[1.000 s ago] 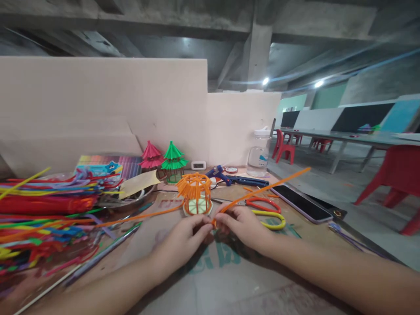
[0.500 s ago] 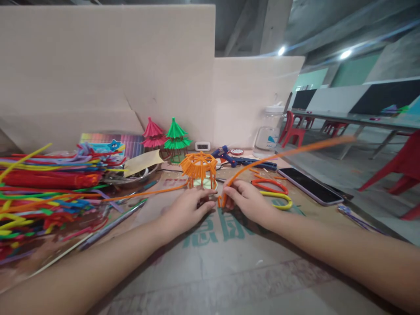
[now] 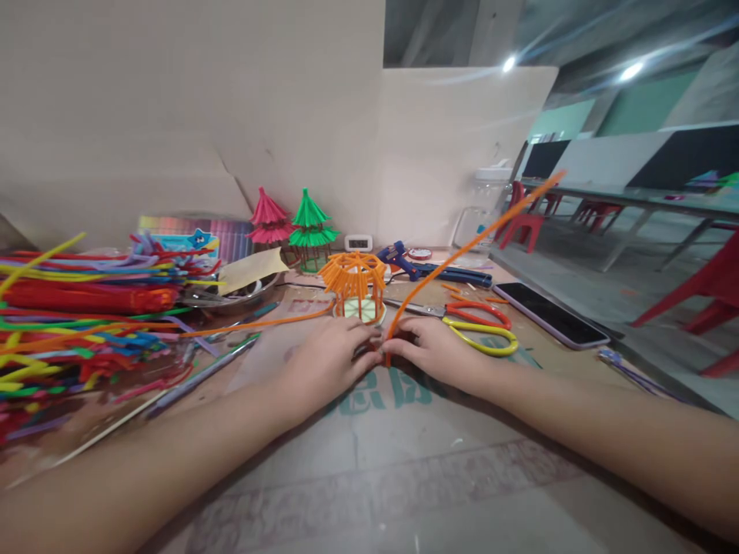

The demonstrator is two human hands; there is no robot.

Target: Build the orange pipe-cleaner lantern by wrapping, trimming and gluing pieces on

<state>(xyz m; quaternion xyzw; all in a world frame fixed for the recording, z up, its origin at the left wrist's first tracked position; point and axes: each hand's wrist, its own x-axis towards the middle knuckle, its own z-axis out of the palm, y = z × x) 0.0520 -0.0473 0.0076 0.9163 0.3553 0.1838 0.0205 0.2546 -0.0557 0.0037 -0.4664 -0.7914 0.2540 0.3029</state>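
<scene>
My left hand (image 3: 328,360) and my right hand (image 3: 434,352) meet fingertip to fingertip on the cardboard-covered table (image 3: 404,469), both pinched on an orange pipe cleaner (image 3: 473,243). One end of it rises up and to the right from my right hand. The other end runs left along the table from my left hand. Just behind my fingers stands a small orange pipe-cleaner pavilion (image 3: 356,286) on a pale green base.
A big heap of coloured pipe cleaners (image 3: 75,315) fills the left. Pink (image 3: 269,221) and green (image 3: 312,228) pavilions stand at the back by the cardboard wall. Scissors (image 3: 474,326), a blue glue gun (image 3: 430,271), a phone (image 3: 548,312) and a bottle (image 3: 480,217) lie right. Red chairs stand beyond.
The view has tilted down. My hands came back together after parting, and the free end of the orange pipe cleaner has swung from low on the right to steeper and more upright.
</scene>
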